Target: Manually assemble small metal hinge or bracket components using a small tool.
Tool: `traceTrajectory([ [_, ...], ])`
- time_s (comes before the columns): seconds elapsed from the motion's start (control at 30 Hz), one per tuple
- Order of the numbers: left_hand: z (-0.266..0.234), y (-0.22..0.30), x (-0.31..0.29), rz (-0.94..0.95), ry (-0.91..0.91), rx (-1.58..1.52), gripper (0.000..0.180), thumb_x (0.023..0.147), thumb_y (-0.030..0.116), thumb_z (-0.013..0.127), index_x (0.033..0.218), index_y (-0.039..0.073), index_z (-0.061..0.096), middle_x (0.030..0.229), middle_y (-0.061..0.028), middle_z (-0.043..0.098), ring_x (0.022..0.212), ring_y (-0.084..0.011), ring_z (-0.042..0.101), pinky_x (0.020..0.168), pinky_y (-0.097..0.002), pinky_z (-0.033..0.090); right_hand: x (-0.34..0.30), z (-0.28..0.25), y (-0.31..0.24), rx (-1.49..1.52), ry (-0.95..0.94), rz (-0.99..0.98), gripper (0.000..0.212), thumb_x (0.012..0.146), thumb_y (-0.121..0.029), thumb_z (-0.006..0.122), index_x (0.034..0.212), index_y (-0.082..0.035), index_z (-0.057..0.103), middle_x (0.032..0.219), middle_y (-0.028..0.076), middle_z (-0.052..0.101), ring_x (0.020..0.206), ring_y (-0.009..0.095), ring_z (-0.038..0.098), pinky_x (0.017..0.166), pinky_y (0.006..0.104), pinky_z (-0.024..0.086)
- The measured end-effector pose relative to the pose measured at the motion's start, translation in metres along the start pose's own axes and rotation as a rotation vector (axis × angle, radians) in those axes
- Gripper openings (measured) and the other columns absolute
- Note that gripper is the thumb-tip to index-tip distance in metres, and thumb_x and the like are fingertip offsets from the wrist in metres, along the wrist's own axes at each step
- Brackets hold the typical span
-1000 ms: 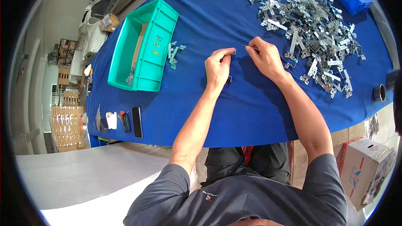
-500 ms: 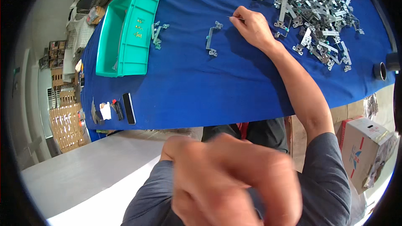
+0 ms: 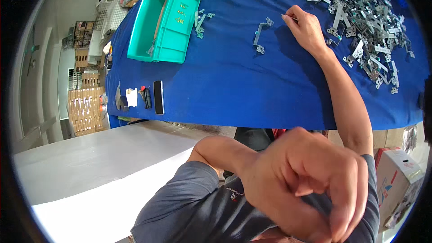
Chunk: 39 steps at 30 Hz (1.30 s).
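My right hand (image 3: 307,28) rests over the blue cloth, closed in a pinch on a thin metal pin-like tool (image 3: 288,15). Just left of it lies a bent metal bracket (image 3: 258,36) with small plates at both ends. Large in the foreground, close to the camera, my left hand (image 3: 306,180) is raised with its fingers curled in. Whatever it may hold is hidden. A big heap of metal brackets (image 3: 360,13) spreads to the right of my right hand.
A green plastic bin (image 3: 182,31) stands on the left, with more brackets (image 3: 200,24) beside it. Near the table's front edge lie a phone (image 3: 158,97) and a dark-handled tool (image 3: 146,97). A cardboard box (image 3: 398,175) sits at the lower right.
The view has shifted, so the table's things appear farther right. My left hand has turned, showing its curled fingers more plainly. My right hand keeps its pinch beside the bracket.
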<state>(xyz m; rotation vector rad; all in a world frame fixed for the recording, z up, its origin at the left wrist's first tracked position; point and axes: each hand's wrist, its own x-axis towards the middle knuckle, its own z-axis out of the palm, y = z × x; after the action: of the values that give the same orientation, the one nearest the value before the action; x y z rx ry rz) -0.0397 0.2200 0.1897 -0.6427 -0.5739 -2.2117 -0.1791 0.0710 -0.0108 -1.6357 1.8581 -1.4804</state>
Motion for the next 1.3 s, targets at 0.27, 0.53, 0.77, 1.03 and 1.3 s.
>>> traceTrajectory([
  [0.27, -0.124, 0.107, -0.025, -0.155, 0.061, 2.073, 0.027, 0.076, -0.014, 0.056, 0.09, 0.004, 0.07, 0.102, -0.0105, 0.068, 0.084, -0.0197, 0.066, 0.07, -0.0315, 0.053, -0.001, -0.004, 0.002, -0.012, 0.028, -0.001, 0.021, 0.091, -0.023, 0.064, 0.091, -0.002, 0.062, 0.078, 0.019, 0.068, 0.077, 0.039, 0.068, 0.068, 0.0475, 0.052],
  [0.53, -0.202, 0.157, -0.055, -0.259, -0.452, 2.608, 0.04, 0.079, -0.008, 0.065, 0.115, 0.008, 0.07, 0.124, -0.009, 0.066, 0.117, -0.0317, 0.06, 0.095, -0.0404, 0.054, 0.0, -0.006, -0.005, -0.019, -0.01, 0.041, 0.021, 0.093, -0.022, 0.063, 0.091, -0.001, 0.061, 0.079, 0.017, 0.069, 0.077, 0.037, 0.068, 0.068, 0.0463, 0.052],
  [0.77, -0.224, 0.159, -0.036, -0.212, -0.316, 2.461, 0.028, 0.083, -0.004, 0.064, 0.107, 0.007, 0.073, 0.109, -0.0122, 0.07, 0.106, -0.0306, 0.066, 0.091, -0.0372, 0.056, 0.0, -0.008, -0.008, -0.033, -0.024, 0.046, 0.02, 0.092, -0.02, 0.065, 0.091, 0.0, 0.061, 0.078, 0.018, 0.068, 0.076, 0.037, 0.068, 0.067, 0.0459, 0.052],
  [1.03, -0.21, 0.157, 0.001, -0.304, 0.75, 0.802, 0.026, 0.1, 0.004, 0.049, 0.124, 0.002, 0.06, 0.09, -0.0108, 0.068, 0.082, -0.0236, 0.07, 0.086, -0.0417, 0.057, 0.002, -0.006, -0.01, 0.012, 0.007, 0.032, 0.02, 0.092, -0.019, 0.065, 0.09, 0.001, 0.061, 0.074, 0.018, 0.067, 0.068, 0.034, 0.067, 0.062, 0.0436, 0.05],
  [1.3, -0.23, 0.134, -0.002, -0.41, 0.869, 0.889, 0.022, 0.097, 0.016, 0.06, 0.114, 0.002, 0.061, 0.092, -0.0101, 0.067, 0.063, -0.0145, 0.057, 0.074, -0.0372, 0.053, 0.001, -0.007, -0.011, 0.039, 0.019, 0.066, 0.02, 0.092, -0.018, 0.067, 0.09, 0.001, 0.061, 0.073, 0.017, 0.065, 0.064, 0.031, 0.065, 0.06, 0.0402, 0.048],
])
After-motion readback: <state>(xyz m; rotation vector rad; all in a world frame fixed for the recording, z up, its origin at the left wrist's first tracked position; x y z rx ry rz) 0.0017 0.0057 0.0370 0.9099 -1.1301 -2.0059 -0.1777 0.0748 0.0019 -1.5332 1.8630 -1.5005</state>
